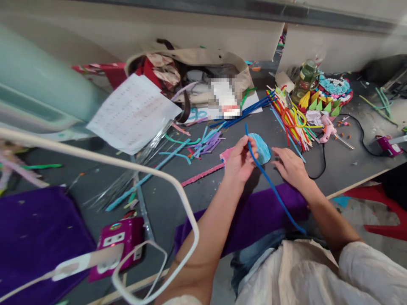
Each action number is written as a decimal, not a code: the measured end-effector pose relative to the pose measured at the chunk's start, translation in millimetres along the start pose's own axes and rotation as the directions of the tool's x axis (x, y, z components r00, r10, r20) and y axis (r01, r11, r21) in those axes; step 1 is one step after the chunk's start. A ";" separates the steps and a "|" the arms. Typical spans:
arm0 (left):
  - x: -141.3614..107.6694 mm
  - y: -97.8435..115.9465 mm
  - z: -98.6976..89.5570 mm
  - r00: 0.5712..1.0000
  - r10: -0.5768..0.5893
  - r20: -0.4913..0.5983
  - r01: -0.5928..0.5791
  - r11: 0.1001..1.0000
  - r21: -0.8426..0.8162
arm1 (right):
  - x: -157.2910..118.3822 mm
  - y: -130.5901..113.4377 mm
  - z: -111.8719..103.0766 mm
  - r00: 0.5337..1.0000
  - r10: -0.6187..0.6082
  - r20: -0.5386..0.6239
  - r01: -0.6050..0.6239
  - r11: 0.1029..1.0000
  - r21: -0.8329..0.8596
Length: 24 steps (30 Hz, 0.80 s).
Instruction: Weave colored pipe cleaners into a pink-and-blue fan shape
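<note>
My left hand is closed around a long blue pipe cleaner, whose lower end hangs down towards my lap. A round light-blue fuzzy piece lies just behind and right of those fingers, and a pink twisted strip runs out to the left from beneath the same hand, ending in a wider pink part. To the right of the blue piece, my right hand has its fingers apart, with nothing seen between them. Purple cloth covers the table's front edge below both hands.
Loose pipe cleaners are bundled at the back right, beside a pink glue gun and a jar. A bag and papers are behind. A white cable loops across the left foreground near a magenta power strip.
</note>
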<state>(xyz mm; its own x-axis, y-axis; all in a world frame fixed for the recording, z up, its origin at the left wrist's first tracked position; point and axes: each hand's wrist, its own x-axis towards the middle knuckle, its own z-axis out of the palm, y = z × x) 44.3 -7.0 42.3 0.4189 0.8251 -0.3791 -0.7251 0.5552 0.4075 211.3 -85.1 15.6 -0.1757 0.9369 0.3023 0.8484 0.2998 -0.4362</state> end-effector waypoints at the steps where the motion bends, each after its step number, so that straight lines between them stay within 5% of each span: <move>1: 1.3 4.3 -0.6 1.000 -0.016 -0.004 0.016 1.000 -0.023 | -0.5 4.2 2.4 0.998 0.030 0.062 -0.024 0.996 -0.083; 5: 7.9 13.8 -6.3 0.995 -0.082 -0.055 0.078 0.995 -0.067 | 0.7 11.9 9.1 0.960 0.082 0.266 -0.004 0.960 -0.280; 12: 10.2 17.6 -10.4 0.977 -0.206 -0.049 0.208 0.977 0.044 | -5.7 9.7 -5.8 0.927 0.070 0.368 0.092 0.911 -0.403; 24: 12.1 0.8 -16.8 0.993 -0.115 0.020 0.098 0.910 0.403 | 3.3 -3.4 -15.2 0.867 0.126 0.482 0.157 0.848 -0.505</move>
<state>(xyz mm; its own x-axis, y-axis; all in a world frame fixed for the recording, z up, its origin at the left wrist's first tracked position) 39.6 1.6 24.0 0.5105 0.7574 -0.4071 -0.3985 0.6279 0.6685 215.5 -85.8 31.0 -0.2859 0.9370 -0.2010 0.9445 0.3109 0.1058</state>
